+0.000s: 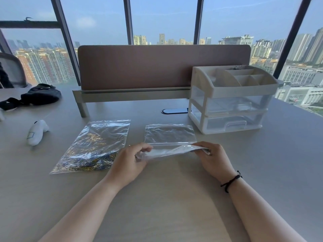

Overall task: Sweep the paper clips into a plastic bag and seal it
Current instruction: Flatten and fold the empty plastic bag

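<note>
A clear empty zip bag [170, 137] lies flat on the table in front of me, its mouth toward me. My left hand [130, 160] pinches the near left corner of the bag's mouth, and my right hand [212, 158] pinches the near right corner, lifting that edge slightly off the table. To the left lies a second clear bag [94, 145] holding many gold, blue and yellow paper clips [90, 158], heaped at its near end. No loose clips show on the table.
A white desk organiser with clear drawers [230, 100] stands at the back right. A brown divider panel [157, 67] runs across the back. A white handheld device [36, 132] and a black pouch [38, 96] lie at the left. A cable port [174, 110] sits mid-table.
</note>
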Tool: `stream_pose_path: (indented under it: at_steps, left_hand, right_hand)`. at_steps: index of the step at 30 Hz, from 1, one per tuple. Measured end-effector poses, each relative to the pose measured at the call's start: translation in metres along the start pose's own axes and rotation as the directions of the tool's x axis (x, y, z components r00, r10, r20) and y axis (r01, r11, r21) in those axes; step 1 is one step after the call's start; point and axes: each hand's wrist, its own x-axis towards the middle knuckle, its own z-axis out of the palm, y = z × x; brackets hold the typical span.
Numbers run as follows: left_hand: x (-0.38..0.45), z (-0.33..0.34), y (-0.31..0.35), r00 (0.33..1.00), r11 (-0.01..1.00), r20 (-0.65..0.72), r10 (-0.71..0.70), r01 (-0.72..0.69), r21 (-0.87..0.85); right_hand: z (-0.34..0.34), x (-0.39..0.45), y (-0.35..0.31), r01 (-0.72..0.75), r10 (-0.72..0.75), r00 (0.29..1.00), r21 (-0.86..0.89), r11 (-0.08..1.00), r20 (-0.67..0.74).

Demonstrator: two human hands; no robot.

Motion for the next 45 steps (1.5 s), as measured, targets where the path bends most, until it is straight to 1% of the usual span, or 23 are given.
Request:
stream_pose_path:
  at_steps: [1,3,5,7,9,12,15,16,18,20,22,24,26,28,29,30,33,35,39,41,45]
  left_hand:
    - [0.000,0.000,0.000,1.000,1.000,-0.017,-0.011,0.012,0.020]
    - [0.000,-0.001,0.000,0.998,0.999,-0.028,-0.049,0.049,-0.004]
    - [0.000,-0.001,0.000,0.994,0.990,-0.022,-0.107,0.104,-0.095]
    - [0.001,-0.001,0.002,0.989,0.965,0.019,-0.148,0.148,-0.215]
    - [0.002,-0.002,0.007,0.987,0.940,0.052,-0.152,0.161,-0.299]
    - [0.001,-0.001,0.014,0.986,0.891,0.043,-0.162,0.165,-0.424]
    - [0.002,0.001,0.016,0.981,0.820,0.040,-0.192,0.183,-0.542]
    - [0.002,0.002,0.016,0.978,0.794,0.039,-0.207,0.191,-0.578]
    - [0.004,0.003,0.014,0.967,0.755,0.025,-0.254,0.214,-0.619]
    - [0.005,0.003,0.014,0.952,0.734,0.000,-0.305,0.235,-0.638]
    - [0.006,0.004,0.013,0.938,0.730,-0.018,-0.346,0.257,-0.633]
    - [0.007,0.003,0.009,0.939,0.767,-0.014,-0.344,0.272,-0.581]
    - [0.006,0.002,0.007,0.950,0.833,-0.015,-0.311,0.265,-0.486]
    - [0.005,0.002,0.007,0.963,0.913,-0.044,-0.265,0.236,-0.332]
    - [0.005,0.002,0.007,0.966,0.936,-0.054,-0.254,0.232,-0.263]
    - [0.005,0.002,0.008,0.966,0.944,-0.051,-0.252,0.234,-0.234]
    - [0.005,0.004,0.003,0.944,0.924,0.004,-0.329,0.322,-0.206]
    - [0.004,0.003,0.007,0.935,0.918,0.030,-0.355,0.354,-0.181]
    - [0.001,0.005,0.018,0.932,0.898,0.069,-0.355,0.361,-0.250]
    - [0.001,0.007,0.015,0.927,0.885,0.053,-0.371,0.370,-0.281]
    - [0.002,0.009,0.010,0.933,0.915,-0.020,-0.358,0.347,-0.206]
  right_hand:
    - [-0.002,0.000,-0.002,-0.002,0.003,1.000,0.060,0.998,-0.017]
    - [-0.006,-0.001,-0.006,0.008,-0.003,0.999,0.143,0.990,-0.031]
    - [-0.008,-0.002,-0.006,0.014,-0.008,1.000,0.199,0.980,-0.030]
    - [-0.009,-0.003,-0.005,-0.004,0.016,0.999,0.279,0.960,-0.042]
    - [-0.009,-0.003,-0.005,-0.026,0.049,0.997,0.376,0.926,-0.052]
    - [-0.009,-0.003,-0.007,-0.040,0.064,0.997,0.414,0.909,-0.044]
    - [-0.005,-0.003,-0.009,-0.057,0.055,0.998,0.385,0.921,0.015]
    - [-0.003,-0.003,-0.008,-0.062,0.045,0.997,0.334,0.940,0.059]
    - [0.002,-0.002,-0.007,-0.052,0.026,0.989,0.174,0.983,0.147]
    - [0.005,0.000,-0.005,-0.056,0.042,0.986,0.080,0.995,0.164]
    - [0.007,0.003,-0.003,-0.074,0.070,0.990,0.032,0.997,0.126]
    - [0.008,0.004,-0.001,-0.087,0.086,0.991,0.006,0.996,0.104]
    - [0.010,0.004,0.000,-0.097,0.099,0.991,-0.023,0.995,0.086]
    - [0.011,0.005,0.000,-0.107,0.111,0.992,-0.064,0.992,0.060]
    - [0.011,0.005,0.000,-0.113,0.116,0.992,-0.069,0.991,0.049]
    - [0.011,0.005,0.001,-0.121,0.124,0.992,-0.063,0.991,0.037]
    - [0.011,0.006,0.002,-0.138,0.138,0.990,-0.046,0.989,0.002]
    - [0.011,0.006,0.004,-0.150,0.148,0.988,-0.042,0.988,-0.042]
    - [0.008,0.008,0.007,-0.191,0.194,0.974,0.033,0.981,-0.119]
    - [0.007,0.007,0.008,-0.201,0.206,0.970,0.046,0.978,-0.130]
    - [0.006,0.006,0.010,-0.215,0.221,0.964,0.053,0.975,-0.147]
